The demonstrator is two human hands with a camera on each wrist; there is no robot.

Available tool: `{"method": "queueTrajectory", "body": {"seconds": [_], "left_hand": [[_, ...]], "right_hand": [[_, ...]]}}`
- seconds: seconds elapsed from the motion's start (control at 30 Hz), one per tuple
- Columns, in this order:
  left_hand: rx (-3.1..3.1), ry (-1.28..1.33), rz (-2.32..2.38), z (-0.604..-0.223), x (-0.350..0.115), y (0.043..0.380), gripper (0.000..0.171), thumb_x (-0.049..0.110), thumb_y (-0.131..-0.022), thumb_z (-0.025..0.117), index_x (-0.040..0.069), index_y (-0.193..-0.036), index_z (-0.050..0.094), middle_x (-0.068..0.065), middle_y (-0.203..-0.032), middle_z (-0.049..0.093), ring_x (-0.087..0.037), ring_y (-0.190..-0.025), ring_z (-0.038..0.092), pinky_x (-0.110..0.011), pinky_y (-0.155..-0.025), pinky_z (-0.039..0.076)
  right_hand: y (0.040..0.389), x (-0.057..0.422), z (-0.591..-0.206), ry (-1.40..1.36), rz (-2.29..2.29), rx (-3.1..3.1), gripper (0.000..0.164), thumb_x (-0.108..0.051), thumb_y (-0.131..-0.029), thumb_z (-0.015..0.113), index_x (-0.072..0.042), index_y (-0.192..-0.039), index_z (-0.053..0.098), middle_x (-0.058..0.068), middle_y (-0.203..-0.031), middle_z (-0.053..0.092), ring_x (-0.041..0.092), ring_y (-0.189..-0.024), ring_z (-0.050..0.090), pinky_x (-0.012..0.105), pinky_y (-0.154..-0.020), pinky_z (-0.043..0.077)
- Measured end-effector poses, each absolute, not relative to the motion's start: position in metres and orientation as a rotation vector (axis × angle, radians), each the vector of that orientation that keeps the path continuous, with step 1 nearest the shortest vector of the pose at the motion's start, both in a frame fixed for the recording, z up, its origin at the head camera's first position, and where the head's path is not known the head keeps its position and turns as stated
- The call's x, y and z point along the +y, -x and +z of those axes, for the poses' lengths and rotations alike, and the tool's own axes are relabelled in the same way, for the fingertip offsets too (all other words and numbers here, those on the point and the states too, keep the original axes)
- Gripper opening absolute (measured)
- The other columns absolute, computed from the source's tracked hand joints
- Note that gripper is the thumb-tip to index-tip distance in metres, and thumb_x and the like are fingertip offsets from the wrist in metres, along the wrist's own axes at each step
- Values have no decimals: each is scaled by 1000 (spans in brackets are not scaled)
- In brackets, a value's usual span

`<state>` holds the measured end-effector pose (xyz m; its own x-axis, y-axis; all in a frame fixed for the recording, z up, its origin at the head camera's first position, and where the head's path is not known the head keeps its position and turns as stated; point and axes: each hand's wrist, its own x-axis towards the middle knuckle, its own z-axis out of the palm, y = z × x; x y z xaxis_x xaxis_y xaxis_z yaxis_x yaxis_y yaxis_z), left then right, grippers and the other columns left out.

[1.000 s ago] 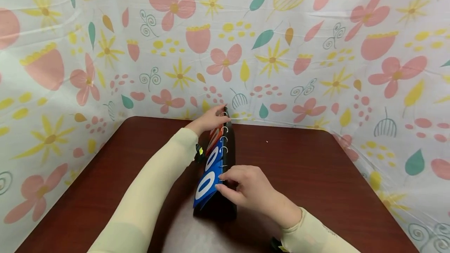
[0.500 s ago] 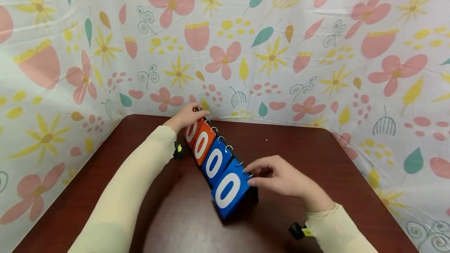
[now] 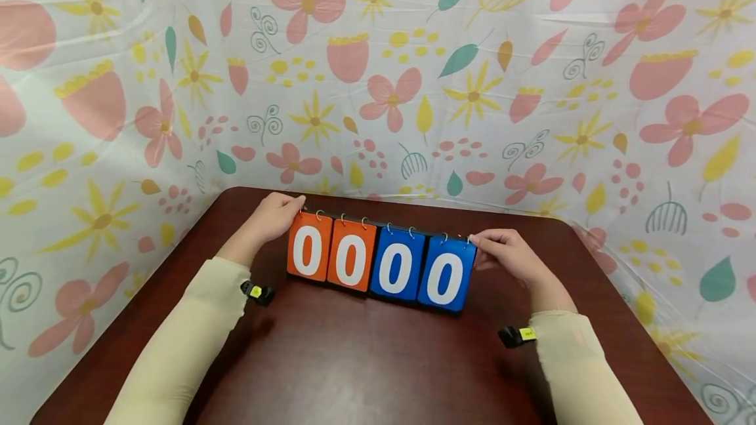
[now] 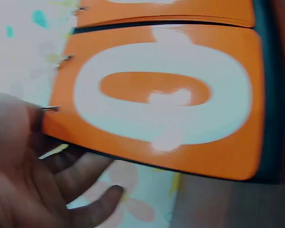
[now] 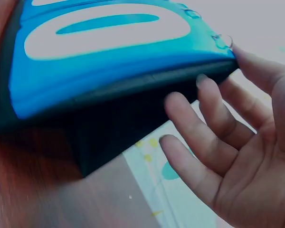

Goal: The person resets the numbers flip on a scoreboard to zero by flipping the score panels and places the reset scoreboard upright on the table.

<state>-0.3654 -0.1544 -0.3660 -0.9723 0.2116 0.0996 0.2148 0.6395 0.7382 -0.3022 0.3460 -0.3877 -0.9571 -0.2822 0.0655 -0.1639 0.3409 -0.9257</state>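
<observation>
A flip scoreboard (image 3: 369,292) stands on the table, its front turned toward me and its right end a little nearer. It has two orange cards (image 3: 351,254) on the left and two blue cards (image 3: 399,261) on the right, each with a white 0, hung on metal rings. My left hand (image 3: 273,216) grips the upper left corner; in the left wrist view some of its fingers (image 4: 85,175) reach behind the board. At the upper right corner my right hand (image 3: 512,256) pinches the edge, while its lower fingers (image 5: 194,128) spread apart by the black side.
The dark reddish-brown table (image 3: 331,372) reaches back to a flower-patterned curtain (image 3: 378,51), which also hangs at the left and right. Dark wrist devices with yellow tags, such as the right one (image 3: 515,336), sit at both sleeves.
The scoreboard has swung from end-on to facing me. My left hand has moved left with its far end, and my right hand has moved right and away from me.
</observation>
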Motion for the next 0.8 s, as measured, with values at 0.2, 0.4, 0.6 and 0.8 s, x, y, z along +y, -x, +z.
{"method": "queueTrajectory", "body": {"seconds": [0.2,0.4,0.6,0.8], "left_hand": [[-2877,440,-1315,-365,-154,352,57,40,-109,46,17,-57,43,5,-52,38,-33,-66,68,-49,-77,60],[-2852,425,-1292,-369,-153,350,56,42,-108,46,17,-58,45,5,-52,40,-30,-63,65,-43,-72,59],[-2840,400,-1315,-372,-153,348,57,41,-108,47,14,-58,47,5,-49,39,-29,-59,60,-37,-63,53],[-2822,410,-1341,-373,-149,349,57,41,-108,48,13,-58,46,6,-49,37,-39,-62,59,-36,-60,50]], "right_hand": [[315,339,-394,190,-1965,2341,32,-43,-102,62,-16,-94,78,-4,-71,70,15,-64,67,36,-75,64],[317,334,-400,137,-2003,2416,32,-45,-101,62,-19,-91,78,-4,-66,65,17,-60,60,33,-67,58],[321,335,-404,112,-1977,2448,35,-50,-99,63,-18,-92,77,0,-67,62,19,-60,57,32,-65,56],[320,338,-406,100,-1958,2478,37,-53,-98,63,-19,-93,77,-2,-69,63,18,-61,57,31,-65,56]]}}
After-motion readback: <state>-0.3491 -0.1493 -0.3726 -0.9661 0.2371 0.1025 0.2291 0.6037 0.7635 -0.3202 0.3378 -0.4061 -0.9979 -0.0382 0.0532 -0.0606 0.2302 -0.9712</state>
